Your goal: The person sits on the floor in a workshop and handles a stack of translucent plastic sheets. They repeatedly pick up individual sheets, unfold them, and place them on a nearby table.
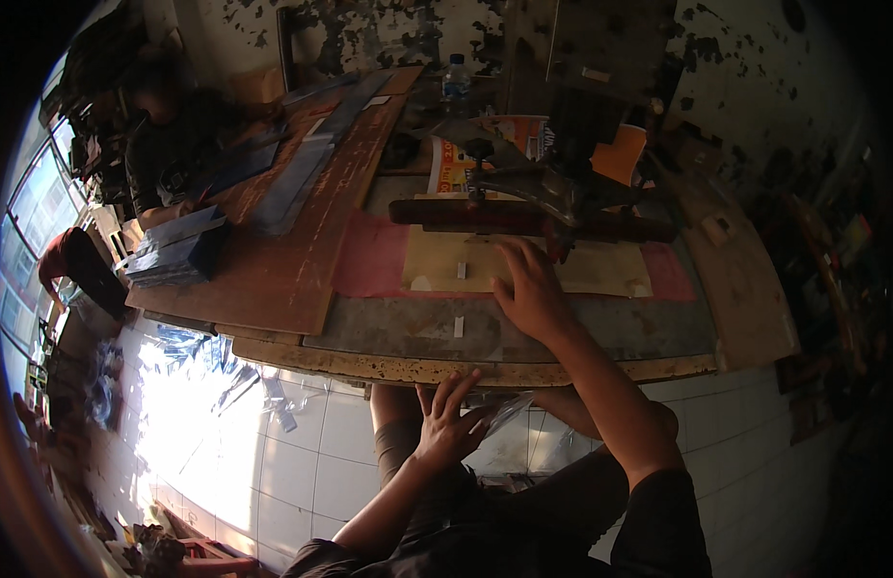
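My right hand [535,297] reaches over the tan sheet [432,262], its fingers stretched out toward the dark horizontal bar [427,211] of a press-like machine. Nothing shows between its thumb and fingers, though the fingertips lie in shadow by the bar. Left of that hand, a small pale rectangular piece [462,271] lies on the tan sheet. A similar small piece [459,328] rests nearer me on the grey tabletop [388,329]. My left hand [451,424] is at the table's front edge above my lap, fingers spread. Clear plastic [509,412] shows beside its thumb; whether they touch I cannot tell.
A pink sheet [371,255] lies under the tan one. On the brown board [273,279] at left sit a stack of dark wrapped pieces [179,249] and long dark strips [297,183]. Another person [157,135] sits beyond. A plastic bottle [455,79] stands at the back.
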Demonstrator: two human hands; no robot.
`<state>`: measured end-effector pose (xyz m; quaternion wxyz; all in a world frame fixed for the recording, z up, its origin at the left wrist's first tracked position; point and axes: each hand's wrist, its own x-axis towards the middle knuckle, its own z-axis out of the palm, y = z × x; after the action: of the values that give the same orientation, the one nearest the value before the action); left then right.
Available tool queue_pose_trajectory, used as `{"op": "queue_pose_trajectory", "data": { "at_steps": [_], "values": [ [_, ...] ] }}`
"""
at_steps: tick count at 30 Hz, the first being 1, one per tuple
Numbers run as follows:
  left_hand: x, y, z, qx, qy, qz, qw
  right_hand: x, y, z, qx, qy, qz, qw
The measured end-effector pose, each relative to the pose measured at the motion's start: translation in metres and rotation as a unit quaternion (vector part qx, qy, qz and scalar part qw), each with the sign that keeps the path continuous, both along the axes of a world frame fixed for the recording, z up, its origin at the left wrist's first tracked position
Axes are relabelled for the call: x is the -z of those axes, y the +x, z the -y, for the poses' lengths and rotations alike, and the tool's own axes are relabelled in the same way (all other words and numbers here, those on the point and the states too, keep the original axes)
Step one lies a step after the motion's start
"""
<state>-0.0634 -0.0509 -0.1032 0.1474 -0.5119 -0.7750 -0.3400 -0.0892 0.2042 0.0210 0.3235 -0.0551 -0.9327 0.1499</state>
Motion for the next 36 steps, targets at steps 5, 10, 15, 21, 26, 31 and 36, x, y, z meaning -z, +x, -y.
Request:
{"op": "queue_pose_trajectory", "data": {
  "at_steps": [5,10,15,21,26,31,36],
  "values": [
    [0.001,0.000,-0.001,-0.005,0.000,-0.003,1.000,0.009,-0.001,-0.003,0.095,-0.042,0.067,0.992],
    [0.005,0.000,-0.002,0.001,0.006,0.000,1.000,0.018,-0.016,-0.033,0.045,-0.072,0.096,0.992],
    [0.007,-0.001,0.001,0.006,0.002,0.004,1.000,0.014,-0.047,-0.048,0.029,-0.118,0.166,0.979],
    [0.010,-0.003,0.001,-0.001,-0.008,-0.017,1.000,0.020,-0.070,-0.060,0.025,-0.143,0.191,0.971],
    [0.006,-0.003,-0.002,0.002,-0.004,-0.027,1.000,0.051,-0.081,-0.076,0.041,-0.148,0.138,0.978],
    [0.006,-0.003,0.000,0.006,-0.008,-0.010,1.000,0.046,-0.070,-0.068,0.008,-0.146,0.088,0.985],
    [0.006,-0.002,-0.002,0.006,-0.003,-0.008,1.000,0.006,-0.028,-0.034,-0.013,-0.101,0.118,0.988]
  ]
}}
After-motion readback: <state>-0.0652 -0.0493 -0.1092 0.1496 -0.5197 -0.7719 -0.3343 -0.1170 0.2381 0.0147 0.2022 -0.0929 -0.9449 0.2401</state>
